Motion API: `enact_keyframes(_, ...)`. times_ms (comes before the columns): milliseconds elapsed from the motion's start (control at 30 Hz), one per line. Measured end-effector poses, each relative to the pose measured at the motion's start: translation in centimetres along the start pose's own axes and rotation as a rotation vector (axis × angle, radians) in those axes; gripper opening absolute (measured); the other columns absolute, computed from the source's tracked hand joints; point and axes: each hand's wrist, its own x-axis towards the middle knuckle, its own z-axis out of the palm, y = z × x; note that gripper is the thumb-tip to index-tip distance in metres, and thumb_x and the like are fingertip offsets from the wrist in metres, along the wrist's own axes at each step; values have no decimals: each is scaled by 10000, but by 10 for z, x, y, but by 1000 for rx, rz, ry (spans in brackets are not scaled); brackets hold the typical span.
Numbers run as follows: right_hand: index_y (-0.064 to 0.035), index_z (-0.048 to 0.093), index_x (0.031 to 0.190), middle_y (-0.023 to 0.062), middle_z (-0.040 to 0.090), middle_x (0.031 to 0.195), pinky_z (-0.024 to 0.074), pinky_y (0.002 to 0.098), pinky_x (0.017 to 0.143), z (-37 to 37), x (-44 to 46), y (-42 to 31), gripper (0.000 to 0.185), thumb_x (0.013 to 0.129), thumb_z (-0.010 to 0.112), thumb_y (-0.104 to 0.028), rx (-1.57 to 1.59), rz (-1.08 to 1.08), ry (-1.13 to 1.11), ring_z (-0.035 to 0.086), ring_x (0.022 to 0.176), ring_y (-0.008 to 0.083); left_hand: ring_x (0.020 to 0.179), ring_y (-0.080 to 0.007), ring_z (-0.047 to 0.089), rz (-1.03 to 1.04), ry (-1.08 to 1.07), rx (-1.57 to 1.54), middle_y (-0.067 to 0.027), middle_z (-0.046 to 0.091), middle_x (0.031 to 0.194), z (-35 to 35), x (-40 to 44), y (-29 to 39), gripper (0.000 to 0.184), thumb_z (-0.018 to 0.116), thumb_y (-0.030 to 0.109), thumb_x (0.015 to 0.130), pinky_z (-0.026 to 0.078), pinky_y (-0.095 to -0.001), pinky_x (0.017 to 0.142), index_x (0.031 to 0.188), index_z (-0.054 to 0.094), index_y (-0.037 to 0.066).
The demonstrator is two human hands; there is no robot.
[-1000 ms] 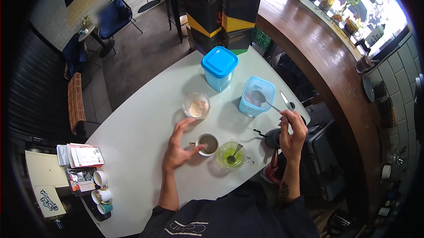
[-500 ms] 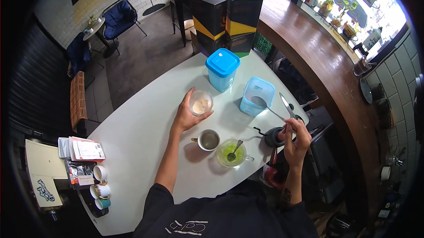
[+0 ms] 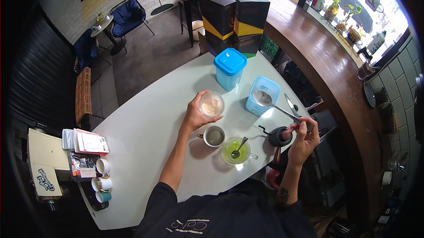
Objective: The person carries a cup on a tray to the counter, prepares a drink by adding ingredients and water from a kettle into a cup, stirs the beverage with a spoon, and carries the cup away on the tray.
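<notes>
My left hand (image 3: 198,113) is wrapped round a small clear cup (image 3: 212,104) with pale, cream-coloured contents. In my right hand (image 3: 305,137) is the handle of a long metal spoon (image 3: 282,109). Its bowl is over the open light-blue plastic container (image 3: 260,105) and looks to carry whitish matter. A mug (image 3: 214,136) with greyish liquid stands just below my left hand. Beside it is a glass cup (image 3: 233,154) of green liquid with a small spoon (image 3: 240,147) standing in it. A dark hand grinder (image 3: 278,137) with a crank lies near my right hand.
A lidded blue container (image 3: 230,68) stands farther back, before black-and-yellow boxes (image 3: 218,17). A knife or similar blade (image 3: 291,104) lies by the table's right edge. Several cups (image 3: 102,184) and papers (image 3: 90,142) sit at the left. A wooden counter (image 3: 309,48) curves along the right.
The spoon's bowl has come up out of the open container, raised by my right hand. My left hand still holds the clear cup, now tipped slightly differently. The whole view has shifted a little.
</notes>
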Motion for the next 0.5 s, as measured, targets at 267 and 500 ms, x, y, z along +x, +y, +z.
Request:
enact_keyframes(267,74,583,1072,115,658,811,570,296,709,31,-16,-6,86,1013,555,18,117,169,-257,678,739,159,1120,-281,694,53,-28,-113,-143,702,1210,7,-6,1,941,1013,221,552,564,-403,989,1344,533,55)
enact_keyframes(500,67,591,1080,94,665,879,569,270,715,60,-32,17,98,985,613,56,24,231,-507,683,780,147,1181,-247,657,-11,-65,-138,-100,676,1256,8,-9,-2,958,1005,220,573,534,-398,1033,1375,500,81)
